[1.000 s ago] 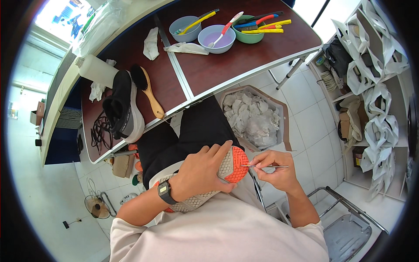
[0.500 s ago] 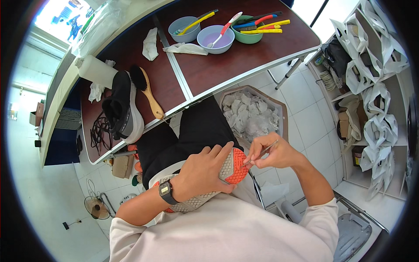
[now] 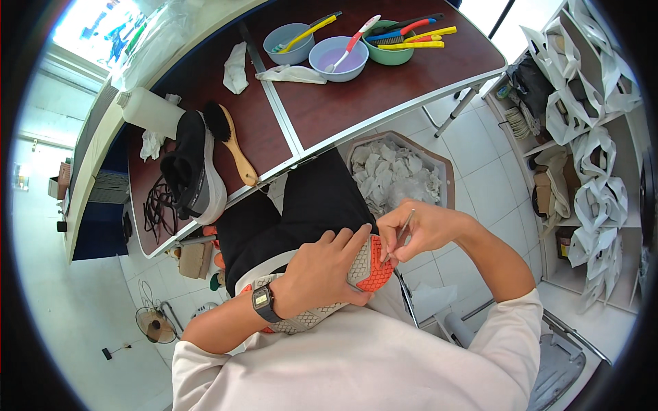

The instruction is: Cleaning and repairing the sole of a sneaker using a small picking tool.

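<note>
Across my lap lies a shoe (image 3: 375, 267), its patterned grey and orange sole turned up. My left hand (image 3: 321, 268) is wrapped over the middle of the shoe and grips it, with a black watch on that wrist. In a pinch, my right hand (image 3: 419, 229) holds a thin metal pick (image 3: 406, 225), whose lower end meets the orange end of the sole. The exact shape of its tip is too small to make out. On the table to the left stands a black shoe (image 3: 194, 168) with a white sole, beside a wooden-handled brush (image 3: 236, 147).
The dark red table (image 3: 322, 113) carries a blue-grey bowl (image 3: 288, 51), a lilac bowl (image 3: 337, 65) and a green bowl (image 3: 391, 56) with brushes. Black laces (image 3: 159, 205) and a white jug (image 3: 157, 109) are at left. A bin (image 3: 449, 179) of crumpled paper stands below; shelves (image 3: 620, 226) hold wrapped items.
My right hand has shifted slightly up and left along the orange sole end, and the pick stands more upright. My left hand keeps its grip on the shoe.
</note>
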`<state>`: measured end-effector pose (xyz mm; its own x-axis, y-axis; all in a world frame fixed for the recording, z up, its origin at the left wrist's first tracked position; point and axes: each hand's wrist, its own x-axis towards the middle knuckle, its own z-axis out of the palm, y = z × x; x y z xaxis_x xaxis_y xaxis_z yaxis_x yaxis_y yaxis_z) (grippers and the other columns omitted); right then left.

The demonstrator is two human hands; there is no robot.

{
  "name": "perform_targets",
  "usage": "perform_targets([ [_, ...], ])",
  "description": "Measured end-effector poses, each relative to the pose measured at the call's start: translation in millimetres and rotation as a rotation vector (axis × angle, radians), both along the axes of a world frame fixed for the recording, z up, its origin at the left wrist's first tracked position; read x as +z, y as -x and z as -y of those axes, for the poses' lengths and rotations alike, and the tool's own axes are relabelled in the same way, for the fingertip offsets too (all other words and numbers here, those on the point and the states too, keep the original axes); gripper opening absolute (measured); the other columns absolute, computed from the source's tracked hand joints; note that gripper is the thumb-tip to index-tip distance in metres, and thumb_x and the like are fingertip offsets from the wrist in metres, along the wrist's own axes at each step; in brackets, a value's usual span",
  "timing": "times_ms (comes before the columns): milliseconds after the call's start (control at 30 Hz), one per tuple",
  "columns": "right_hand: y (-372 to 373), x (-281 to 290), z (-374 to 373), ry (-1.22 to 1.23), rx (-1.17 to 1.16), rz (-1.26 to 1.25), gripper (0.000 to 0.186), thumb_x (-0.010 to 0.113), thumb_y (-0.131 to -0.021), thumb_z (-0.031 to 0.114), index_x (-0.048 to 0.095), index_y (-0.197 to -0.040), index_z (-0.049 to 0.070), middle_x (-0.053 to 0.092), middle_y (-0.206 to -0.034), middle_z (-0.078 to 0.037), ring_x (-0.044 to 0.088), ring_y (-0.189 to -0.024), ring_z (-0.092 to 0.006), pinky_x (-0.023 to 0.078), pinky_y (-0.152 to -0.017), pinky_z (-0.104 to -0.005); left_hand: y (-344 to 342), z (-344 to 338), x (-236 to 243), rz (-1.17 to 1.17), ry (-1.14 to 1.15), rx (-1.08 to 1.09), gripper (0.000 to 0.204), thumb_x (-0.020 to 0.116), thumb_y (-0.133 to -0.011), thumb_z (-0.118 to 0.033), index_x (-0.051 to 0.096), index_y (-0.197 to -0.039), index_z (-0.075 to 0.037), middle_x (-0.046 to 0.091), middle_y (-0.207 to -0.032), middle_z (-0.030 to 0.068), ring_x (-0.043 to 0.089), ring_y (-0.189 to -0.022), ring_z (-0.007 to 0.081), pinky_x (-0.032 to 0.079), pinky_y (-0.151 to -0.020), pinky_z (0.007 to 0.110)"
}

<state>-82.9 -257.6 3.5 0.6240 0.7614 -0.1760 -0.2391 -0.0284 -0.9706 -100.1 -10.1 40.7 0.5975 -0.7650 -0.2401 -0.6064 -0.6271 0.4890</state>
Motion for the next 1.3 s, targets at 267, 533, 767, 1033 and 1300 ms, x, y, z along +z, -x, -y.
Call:
perform_targets([
  [267, -29, -5, -17, 0.027, 0.215, -0.222, 0.013, 0.066, -0.075, -0.003, 0.054, -0.072, 0.002, 0.07, -0.075, -0.013, 0.073, -0.067, -0.0179, 0.06, -0.063, -0.028, -1, -1, -2, -0.008, -0.015, -0.007, 0.088, 0.084, -0.063, -0.05, 0.053, -0.13, -0.003, 0.062, -0.099, 0.0122, 0.065, -0.085, 0.0284, 0.055, -0.064, 0.037],
  [533, -22, -36, -2, -0.106, 0.113, -0.419, 0.017, 0.066, -0.079, -0.008, 0.052, -0.078, 0.002, 0.072, -0.086, -0.018, 0.074, -0.072, -0.0224, 0.063, -0.066, -0.0332, -4, -4, -2, -0.012, 0.02, 0.02, 0.096, 0.084, -0.063, -0.051, 0.049, -0.138, -0.001, 0.063, -0.1, 0.0134, 0.066, -0.088, 0.0288, 0.056, -0.066, 0.037],
  [767, 61, -22, -5, -0.152, -0.63, 0.044, 0.021, 0.072, -0.083, -0.008, 0.053, -0.084, 0.002, 0.073, -0.096, -0.017, 0.075, -0.084, -0.0224, 0.063, -0.075, -0.0349, -4, -7, -1, -0.022, 0.054, 0.058, 0.101, 0.084, -0.064, -0.052, 0.046, -0.142, -0.001, 0.064, -0.103, 0.0153, 0.067, -0.09, 0.0304, 0.056, -0.071, 0.038],
  [1033, 115, -17, -44, 0.083, -0.94, 0.479, 0.023, 0.074, -0.075, -0.011, 0.058, -0.084, 0.003, 0.074, -0.09, -0.014, 0.076, -0.086, -0.0226, 0.061, -0.073, -0.0314, -3, -7, -4, 0.021, 0.06, 0.06, 0.105, 0.085, -0.062, -0.053, 0.045, -0.144, -0.001, 0.064, -0.102, 0.0148, 0.067, -0.089, 0.0302, 0.056, -0.071, 0.038],
  [1300, 116, 0, -50, 0.335, -0.828, 0.935, 0.026, 0.076, -0.068, -0.007, 0.055, -0.079, 0.003, 0.071, -0.089, -0.013, 0.072, -0.076, -0.0283, 0.06, -0.064, -0.0338, -1, -7, -3, 0.018, 0.053, 0.076, 0.106, 0.085, -0.062, -0.052, 0.044, -0.145, -0.001, 0.064, -0.102, 0.015, 0.066, -0.089, 0.031, 0.056, -0.071, 0.039],
])
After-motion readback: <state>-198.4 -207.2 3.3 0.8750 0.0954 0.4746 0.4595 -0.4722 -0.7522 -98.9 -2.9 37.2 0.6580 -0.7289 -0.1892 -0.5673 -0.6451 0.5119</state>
